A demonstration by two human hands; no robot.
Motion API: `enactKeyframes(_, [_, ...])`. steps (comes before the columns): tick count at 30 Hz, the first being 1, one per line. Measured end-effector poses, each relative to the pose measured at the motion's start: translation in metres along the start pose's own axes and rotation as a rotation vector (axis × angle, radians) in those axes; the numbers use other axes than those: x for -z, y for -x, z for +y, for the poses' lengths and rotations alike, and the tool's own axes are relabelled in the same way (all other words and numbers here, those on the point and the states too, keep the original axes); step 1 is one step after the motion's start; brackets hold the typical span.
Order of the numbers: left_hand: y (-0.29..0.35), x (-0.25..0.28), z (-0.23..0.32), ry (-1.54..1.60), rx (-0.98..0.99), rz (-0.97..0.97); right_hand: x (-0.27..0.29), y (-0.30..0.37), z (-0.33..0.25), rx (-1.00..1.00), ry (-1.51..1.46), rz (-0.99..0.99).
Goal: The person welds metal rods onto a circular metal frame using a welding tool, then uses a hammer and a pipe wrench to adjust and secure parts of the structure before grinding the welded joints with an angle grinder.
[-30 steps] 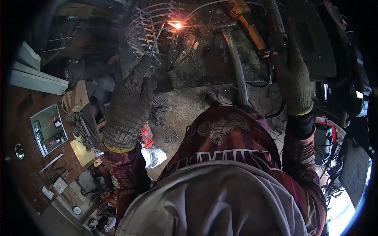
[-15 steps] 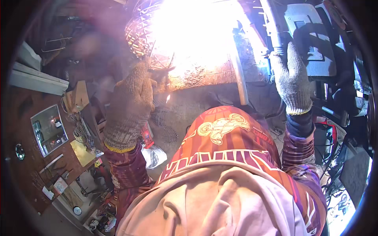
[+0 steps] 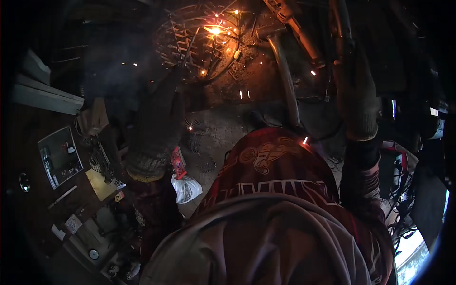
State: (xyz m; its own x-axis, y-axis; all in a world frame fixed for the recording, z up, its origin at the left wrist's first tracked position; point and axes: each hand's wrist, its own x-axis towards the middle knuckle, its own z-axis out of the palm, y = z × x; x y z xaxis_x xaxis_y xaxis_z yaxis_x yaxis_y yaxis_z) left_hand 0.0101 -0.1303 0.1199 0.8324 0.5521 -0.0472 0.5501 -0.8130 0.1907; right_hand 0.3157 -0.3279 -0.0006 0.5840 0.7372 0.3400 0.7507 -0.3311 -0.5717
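Note:
My left hand (image 3: 156, 114), in a knitted work glove, reaches up to the near left edge of a round wire frame (image 3: 183, 42). Its fingers close on the frame's edge, though darkness hides their tips. An orange-hot spot (image 3: 215, 31) glows on the frame, with sparks scattered around it. On the right, my gloved right hand (image 3: 357, 97) is wrapped round a dark tubular welding handle (image 3: 341, 26); the handle's far end is lost in shadow. A hammer (image 3: 285, 76) with a pale handle lies between the hands, its handle end pointing toward me.
Beside the hammer lies an angle grinder (image 3: 297, 31). A brown board (image 3: 42, 209) on the left bears a framed glass panel (image 3: 60, 156) and yellow paper (image 3: 100, 183). A white plastic bag (image 3: 187, 189) sits below my left hand. Cables (image 3: 403, 223) tangle at the lower right.
The blinding white glare over the wire frame has gone out, leaving an orange glow and flying sparks. The scene has turned dark. Both hands stay nearly in place.

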Motion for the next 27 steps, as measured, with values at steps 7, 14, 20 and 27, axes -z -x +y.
enactKeyframes(7, [-0.003, -0.003, 0.001, 0.193, 0.278, -0.083, 0.001, 0.000, -0.017, -0.300, -0.172, -0.092])
enactKeyframes(14, [-0.006, 0.002, 0.008, 0.216, 0.308, -0.123, 0.005, -0.002, -0.020, -0.331, -0.208, -0.170])
enactKeyframes(20, [-0.005, 0.001, 0.005, 0.224, 0.305, -0.113, 0.000, 0.001, -0.014, -0.251, -0.156, -0.101])
enactKeyframes(27, [-0.004, -0.001, 0.004, 0.269, 0.280, -0.079, -0.003, 0.002, -0.010, -0.222, -0.132, -0.084])
